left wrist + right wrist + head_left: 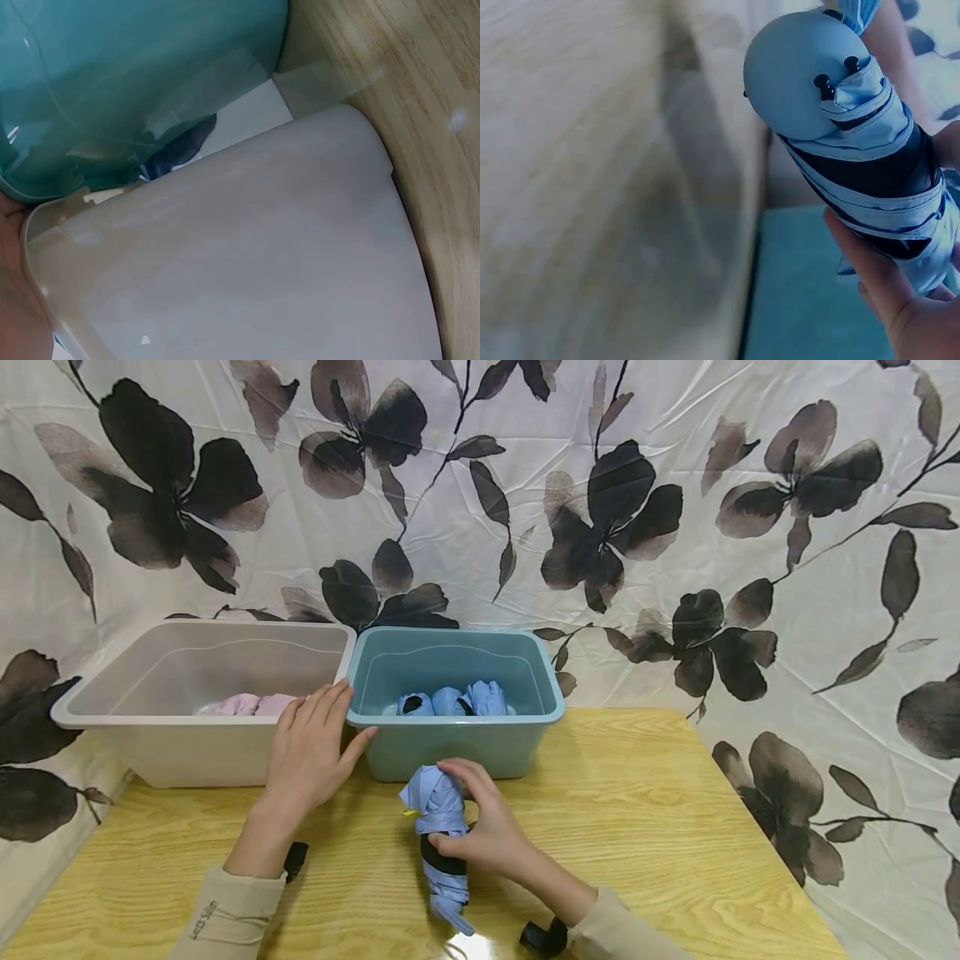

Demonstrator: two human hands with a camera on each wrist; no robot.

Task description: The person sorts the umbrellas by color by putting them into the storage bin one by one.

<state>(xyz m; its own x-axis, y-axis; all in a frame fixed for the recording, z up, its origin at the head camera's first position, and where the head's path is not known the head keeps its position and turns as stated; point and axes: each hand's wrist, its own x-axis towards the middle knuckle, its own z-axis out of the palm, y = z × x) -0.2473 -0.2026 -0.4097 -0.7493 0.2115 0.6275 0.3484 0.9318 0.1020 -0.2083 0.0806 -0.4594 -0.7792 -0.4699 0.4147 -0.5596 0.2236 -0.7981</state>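
Observation:
A folded light-blue compact umbrella [441, 806] with a dark band lies over the table in front of the teal bin [457, 750]. My right hand [491, 827] grips it from the right, thumb and fingers around its side. In the right wrist view the umbrella's round, smooth blue handle end [799, 75] and wrapped fabric show. My left hand [311, 747] rests with extended fingers on the front right rim of the pale grey bin [187, 752], beside the teal bin. At the left wrist view's left edge only part of that left hand [19, 292] shows.
Several blue bundles [450, 702] lie inside the teal bin, and pink bundles [242, 704] lie in the pale grey bin. Both bins stand side by side at the back of the wooden table [637, 835]. Behind them hangs a floral sheet [480, 585].

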